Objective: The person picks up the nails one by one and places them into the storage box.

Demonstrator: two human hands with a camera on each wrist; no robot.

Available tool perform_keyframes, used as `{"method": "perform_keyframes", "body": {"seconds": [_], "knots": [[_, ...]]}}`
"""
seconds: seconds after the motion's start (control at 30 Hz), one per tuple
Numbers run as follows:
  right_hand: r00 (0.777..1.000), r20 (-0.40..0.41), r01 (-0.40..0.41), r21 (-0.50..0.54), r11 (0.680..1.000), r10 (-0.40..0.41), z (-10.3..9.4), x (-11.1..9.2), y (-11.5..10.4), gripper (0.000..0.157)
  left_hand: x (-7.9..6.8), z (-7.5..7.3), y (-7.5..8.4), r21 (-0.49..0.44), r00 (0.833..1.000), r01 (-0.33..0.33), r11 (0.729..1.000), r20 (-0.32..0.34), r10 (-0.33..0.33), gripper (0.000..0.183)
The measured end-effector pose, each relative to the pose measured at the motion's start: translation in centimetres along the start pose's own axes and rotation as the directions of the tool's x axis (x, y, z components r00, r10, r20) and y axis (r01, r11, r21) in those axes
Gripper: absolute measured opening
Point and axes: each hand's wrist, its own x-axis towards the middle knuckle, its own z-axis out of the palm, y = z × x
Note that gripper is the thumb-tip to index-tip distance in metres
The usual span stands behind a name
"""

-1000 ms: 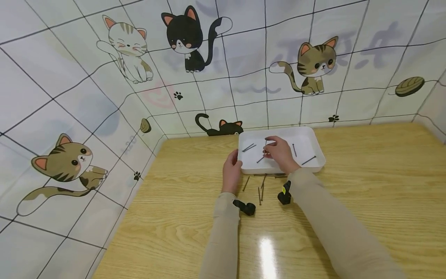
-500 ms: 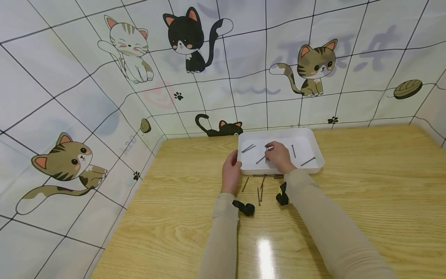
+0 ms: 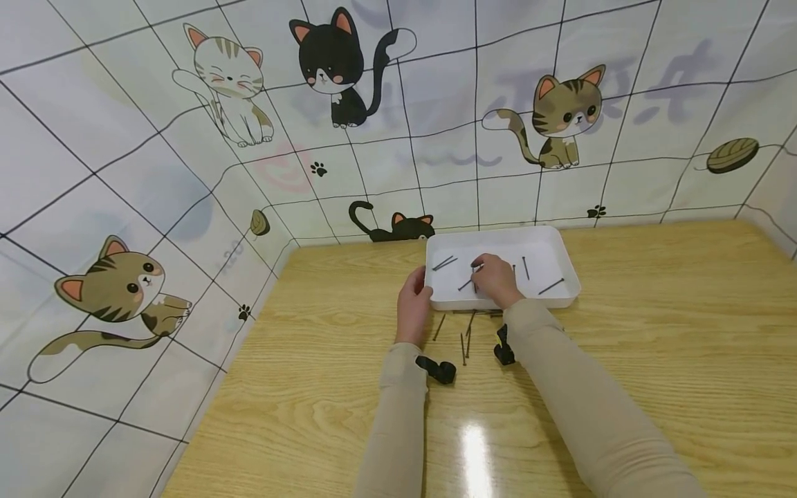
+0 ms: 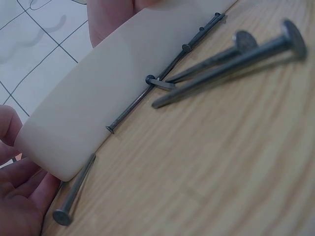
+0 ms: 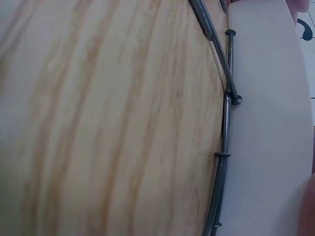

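Observation:
A white tray (image 3: pixel 535 242) stands on the wooden table, with several nails (image 3: pixel 551 286) lying loose inside it. My left hand (image 3: pixel 414 308) grips the tray's left end, thumb by its near corner; in the left wrist view its fingers (image 4: pixel 34 184) lie against that corner. Over the middle of the tray, my right hand (image 3: pixel 495 279) has its fingertips low and pinches a dark nail (image 3: pixel 475 285), partly hidden by the fingers. Beside it another nail (image 3: pixel 463 284) slants across the tray floor.
More nails lie on the table (image 3: pixel 299 387) before the tray: a row along its near wall, some crossing, a pair (image 3: pixel 465 346) closer to me, and a single nail (image 4: pixel 74 191) by the left hand. A cat-patterned sheet (image 3: pixel 448 152) stands right behind the tray.
My right hand has lowered into the tray and shifted slightly, uncovering a nail to its right that the hand hid before. My left hand stays at the tray's left end.

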Motion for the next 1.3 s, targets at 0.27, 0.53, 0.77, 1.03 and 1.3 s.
{"method": "perform_keyframes", "body": {"seconds": [0.27, 0.53, 0.77, 1.03, 1.3], "knots": [[0.999, -0.025, 0.032, -0.107, 0.994, -0.035, -0.1, -0.4, -0.4, 0.031, 0.1, 0.1, 0.1, -0.022, 1.000, -0.003, 1.000, 0.010, 0.003, 0.047], [0.999, -0.029, 0.038, -0.104, 0.994, -0.041, -0.2, -0.6, -0.2, 0.031, 0.1, 0.3, 0.0, -0.027, 1.000, -0.009, 1.000, 0.009, 0.009, 0.047], [0.994, -0.032, 0.109, 0.018, 0.994, -0.108, -0.5, -0.7, -0.2, 0.033, -0.1, 0.4, 0.2, -0.018, 1.000, 0.009, 1.000, 0.000, -0.009, 0.047], [0.980, -0.013, 0.199, 0.207, 0.958, -0.200, -1.0, -1.9, -0.4, 0.031, -0.2, 0.3, 0.3, -0.006, 1.000, 0.015, 1.000, 0.005, -0.015, 0.046], [0.957, 0.051, 0.262, 0.265, 0.928, -0.285, -1.9, -3.9, -0.9, 0.032, -0.2, 0.0, 0.1, 0.009, 1.000, 0.012, 1.000, -0.001, -0.012, 0.046]]}}
